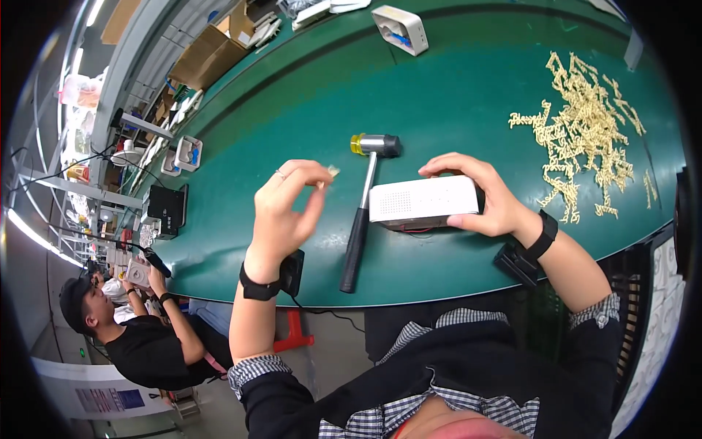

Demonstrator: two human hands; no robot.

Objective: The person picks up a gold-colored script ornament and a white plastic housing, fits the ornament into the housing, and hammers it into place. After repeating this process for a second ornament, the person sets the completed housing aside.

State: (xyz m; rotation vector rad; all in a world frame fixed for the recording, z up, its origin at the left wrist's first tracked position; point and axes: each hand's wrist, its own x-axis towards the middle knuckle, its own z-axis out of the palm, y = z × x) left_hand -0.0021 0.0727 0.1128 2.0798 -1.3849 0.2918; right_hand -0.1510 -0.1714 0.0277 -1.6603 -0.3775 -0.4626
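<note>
Pinched between the thumb and fingertips of my left hand [280, 208] is a small cream plastic piece [333, 173], held above the green table. My right hand [488, 192] grips the right end of a white box-shaped device [424, 199]. A dotted grille shows on the device's upper face, and a bit of red wire peeks out below it. Between my hands lies a mallet [357, 249] with a black handle, its metal head tipped yellow on one side and black on the other. Part of the mallet passes close by the device's left end.
Many thin cream script-shaped pieces [589, 135] form a loose pile at the right. An open white housing [400, 31] with something blue inside stands at the far edge; similar housings [189, 153] and a black box [167, 209] are at the left. Another person [153, 351] works at the lower left.
</note>
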